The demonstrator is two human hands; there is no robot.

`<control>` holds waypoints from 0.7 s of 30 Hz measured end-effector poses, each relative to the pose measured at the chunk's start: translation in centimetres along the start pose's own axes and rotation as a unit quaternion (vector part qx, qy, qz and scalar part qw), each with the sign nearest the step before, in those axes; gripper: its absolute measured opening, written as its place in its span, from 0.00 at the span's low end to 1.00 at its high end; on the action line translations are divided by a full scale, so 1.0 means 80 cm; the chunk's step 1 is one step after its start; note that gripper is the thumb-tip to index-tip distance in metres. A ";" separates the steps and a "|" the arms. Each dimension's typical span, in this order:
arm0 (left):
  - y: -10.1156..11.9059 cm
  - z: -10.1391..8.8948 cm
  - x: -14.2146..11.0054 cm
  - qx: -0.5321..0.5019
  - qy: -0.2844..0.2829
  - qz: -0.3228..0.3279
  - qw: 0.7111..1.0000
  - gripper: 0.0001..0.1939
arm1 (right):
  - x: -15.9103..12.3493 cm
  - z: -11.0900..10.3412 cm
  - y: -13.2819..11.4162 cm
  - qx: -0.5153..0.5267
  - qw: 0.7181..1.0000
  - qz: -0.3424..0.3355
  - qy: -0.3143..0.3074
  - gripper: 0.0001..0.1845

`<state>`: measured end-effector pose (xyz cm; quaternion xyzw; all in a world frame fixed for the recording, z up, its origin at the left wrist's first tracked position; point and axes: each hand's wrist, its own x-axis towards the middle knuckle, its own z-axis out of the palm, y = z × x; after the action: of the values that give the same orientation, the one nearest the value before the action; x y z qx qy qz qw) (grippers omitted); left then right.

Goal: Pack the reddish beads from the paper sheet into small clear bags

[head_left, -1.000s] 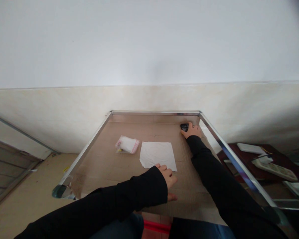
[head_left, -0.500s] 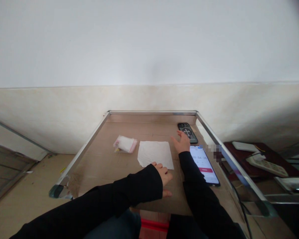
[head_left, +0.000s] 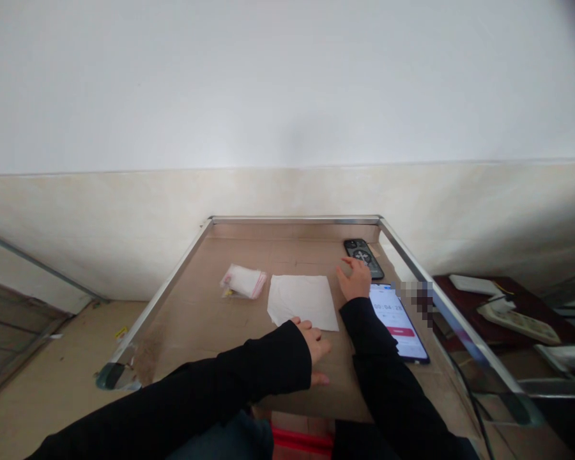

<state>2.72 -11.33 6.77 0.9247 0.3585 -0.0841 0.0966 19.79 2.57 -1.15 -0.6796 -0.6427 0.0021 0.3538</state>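
A flat white sheet that looks like a tissue (head_left: pixel 301 299) lies on the brown tabletop (head_left: pixel 211 332). My left hand (head_left: pixel 315 348) rests by its near edge, fingers apart, holding nothing; its fingertips reach the sheet's lower edge. My right hand (head_left: pixel 356 280) is to the right of the sheet, fingers spread and nothing in them. Just beyond it lies a phone in a dark case (head_left: pixel 364 257), partly behind the fingers. A second phone with a lit timer screen (head_left: pixel 397 322) lies beside my right wrist. Left of the sheet is a clear bag with white contents (head_left: pixel 244 281).
A metal frame (head_left: pixel 294 220) borders the table, with the wall behind it. To the right, a dark red surface (head_left: pixel 522 300) carries a power strip (head_left: pixel 517 321) and a white box (head_left: pixel 474 284). A black cable (head_left: pixel 474 409) hangs along the right side.
The whole view has shifted slightly. My right hand has drawn a little away from the dark-cased phone, its fingers still spread. My left hand has hardly moved.
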 end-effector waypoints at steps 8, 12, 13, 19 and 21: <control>0.000 -0.002 -0.004 0.001 0.032 0.026 0.999 0.25 | 0.078 -0.001 0.034 -0.140 0.979 0.138 -0.059 0.32; -0.001 0.000 -0.004 0.005 0.025 0.017 1.000 0.22 | 0.093 0.009 0.050 -0.160 0.971 0.150 -0.095 0.33; -0.001 0.000 -0.004 0.006 0.025 0.016 1.000 0.22 | 0.093 0.010 0.051 -0.167 0.970 0.146 -0.099 0.34; -0.003 -0.005 -0.009 0.005 0.057 0.062 0.996 0.21 | 0.087 0.010 0.051 -0.189 0.969 0.125 -0.099 0.40; -0.002 -0.007 -0.011 0.007 0.058 0.065 0.996 0.22 | 0.088 0.009 0.052 -0.190 0.970 0.117 -0.096 0.40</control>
<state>2.03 -11.60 7.48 0.9501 0.3019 -0.0262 0.0743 24.30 9.37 -0.53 -0.8013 -0.5784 -0.0141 0.1521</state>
